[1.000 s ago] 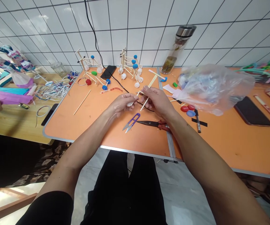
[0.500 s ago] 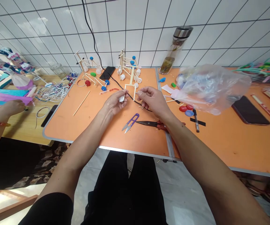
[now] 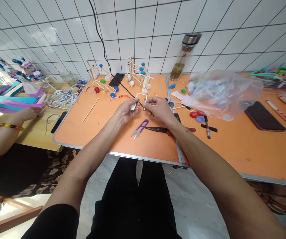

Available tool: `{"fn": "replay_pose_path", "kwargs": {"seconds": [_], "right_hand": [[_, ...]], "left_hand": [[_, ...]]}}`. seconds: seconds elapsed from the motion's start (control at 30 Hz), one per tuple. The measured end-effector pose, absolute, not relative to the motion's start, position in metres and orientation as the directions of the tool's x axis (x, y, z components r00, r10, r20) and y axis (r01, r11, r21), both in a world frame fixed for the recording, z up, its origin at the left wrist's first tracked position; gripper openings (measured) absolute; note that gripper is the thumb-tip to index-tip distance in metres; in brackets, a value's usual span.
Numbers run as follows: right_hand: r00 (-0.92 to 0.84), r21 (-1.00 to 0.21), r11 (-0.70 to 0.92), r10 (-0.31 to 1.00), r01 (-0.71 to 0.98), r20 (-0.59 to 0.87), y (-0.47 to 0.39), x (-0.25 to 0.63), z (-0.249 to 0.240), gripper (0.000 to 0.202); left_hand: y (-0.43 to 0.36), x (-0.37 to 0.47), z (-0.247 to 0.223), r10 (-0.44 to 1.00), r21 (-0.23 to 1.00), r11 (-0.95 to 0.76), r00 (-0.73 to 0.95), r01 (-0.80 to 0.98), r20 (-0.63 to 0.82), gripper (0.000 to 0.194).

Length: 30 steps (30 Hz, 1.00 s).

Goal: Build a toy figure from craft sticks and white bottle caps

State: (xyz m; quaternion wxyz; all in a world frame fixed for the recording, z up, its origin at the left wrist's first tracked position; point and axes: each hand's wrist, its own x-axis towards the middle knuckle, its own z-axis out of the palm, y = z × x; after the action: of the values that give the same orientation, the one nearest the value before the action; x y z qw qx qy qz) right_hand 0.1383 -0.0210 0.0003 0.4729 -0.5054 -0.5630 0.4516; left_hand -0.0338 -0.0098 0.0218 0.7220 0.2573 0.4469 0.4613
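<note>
Above the orange table (image 3: 103, 139), my left hand (image 3: 127, 111) is closed on the left leg of a small pale wooden stick frame (image 3: 142, 94), with a small white piece in the same fingers. The fingers of my right hand (image 3: 156, 108) pinch the frame's right leg. Purple thread snips (image 3: 141, 128) lie just below my hands, beside red-handled pliers (image 3: 157, 129) partly under my right wrist. Behind the frame stands a stick model (image 3: 135, 69) with blue caps and white wheels. Another stick model (image 3: 103, 81) with red, green and blue caps is to its left.
Black cable (image 3: 104, 49) runs down the wall past a phone (image 3: 116, 80). A glass bottle (image 3: 182, 59) and plastic bag (image 3: 222, 93) stand back right; another phone (image 3: 264, 116) lies right. At left, a person's hands (image 3: 28, 113) touch coloured strips.
The view has shifted slightly. My right fingers have moved onto the frame's right leg, while my left hand keeps its hold. Another hand of the person at left has come into view.
</note>
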Motion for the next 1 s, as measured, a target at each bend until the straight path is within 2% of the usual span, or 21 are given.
{"fn": "replay_pose_path", "kwargs": {"seconds": [0.2, 0.43, 0.6, 0.73, 0.8, 0.87, 0.93, 1.0], "right_hand": [[-0.056, -0.975, 0.061, 0.997, 0.212, 0.05, -0.028, 0.132, 0.009, 0.021], [-0.188, -0.948, -0.048, 0.976, 0.313, -0.111, -0.029, 0.124, 0.016, 0.026], [-0.361, -0.928, -0.086, 0.905, 0.361, -0.225, -0.02, 0.114, 0.015, 0.027], [-0.374, -0.891, -0.083, 0.887, 0.446, -0.27, -0.011, 0.102, 0.01, 0.021], [-0.306, -0.82, 0.003, 0.929, 0.573, -0.21, -0.007, 0.099, 0.01, 0.019], [-0.229, -0.665, 0.139, 0.972, 0.734, -0.05, -0.006, 0.102, 0.011, 0.016], [-0.21, -0.532, 0.239, 0.971, 0.812, 0.116, -0.008, 0.109, 0.011, 0.012], [-0.234, -0.561, 0.297, 0.955, 0.773, 0.183, -0.013, 0.117, 0.012, 0.015]], "left_hand": [[-0.029, -0.057, 0.018, 0.879, 0.744, 0.452, 0.102, -0.492, -0.467, 0.026], [-0.046, -0.124, 0.019, 0.878, 0.693, 0.303, -0.091, -0.654, -0.469, 0.028], [-0.058, -0.144, 0.017, 0.88, 0.684, 0.297, -0.086, -0.666, -0.466, 0.023], [-0.06, -0.145, 0.016, 0.881, 0.681, 0.298, -0.082, -0.669, -0.466, 0.022], [-0.059, -0.142, 0.017, 0.884, 0.68, 0.306, -0.066, -0.666, -0.462, 0.024], [-0.058, -0.139, 0.018, 0.89, 0.678, 0.314, -0.043, -0.665, -0.454, 0.025], [-0.056, -0.134, 0.019, 0.898, 0.675, 0.323, -0.012, -0.663, -0.44, 0.024], [-0.052, -0.127, 0.02, 0.902, 0.672, 0.344, 0.033, -0.655, -0.43, 0.027]]}}
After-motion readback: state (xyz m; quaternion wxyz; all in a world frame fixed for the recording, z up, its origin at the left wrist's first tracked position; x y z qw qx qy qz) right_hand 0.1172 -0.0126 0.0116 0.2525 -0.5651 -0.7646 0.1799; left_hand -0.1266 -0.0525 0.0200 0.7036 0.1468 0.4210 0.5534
